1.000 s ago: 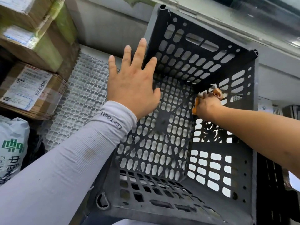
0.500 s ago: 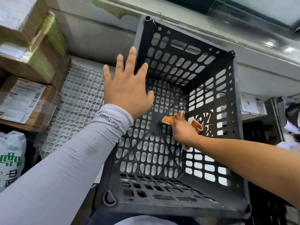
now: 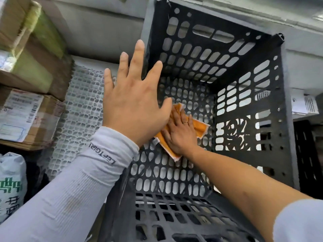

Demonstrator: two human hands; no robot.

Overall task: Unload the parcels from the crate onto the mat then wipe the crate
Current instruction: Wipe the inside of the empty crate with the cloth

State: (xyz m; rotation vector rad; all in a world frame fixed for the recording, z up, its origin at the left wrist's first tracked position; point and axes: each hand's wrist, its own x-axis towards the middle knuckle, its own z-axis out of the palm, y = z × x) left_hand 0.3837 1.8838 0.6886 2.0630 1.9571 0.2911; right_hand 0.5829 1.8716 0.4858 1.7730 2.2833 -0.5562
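- Dark slotted crate (image 3: 248, 119): filled the centre and right of the view, open side toward the camera.
- Right hand (image 3: 180, 133): inside the crate, fingers together and flat, pressed on an orange cloth (image 3: 199, 127) against the perforated bottom panel.
- Left hand (image 3: 132, 103): at 10 o'clock from the cloth, fingers spread and straight, over the crate's left wall; contact with the wall could not be told.
- White mesh mat (image 3: 80, 110): just left of the crate, at 9 o'clock.
- Cardboard parcels (image 3: 26, 116): stacked at the far left, beyond the mat.
- White bag (image 3: 10, 186): at 8 o'clock, below the parcels.
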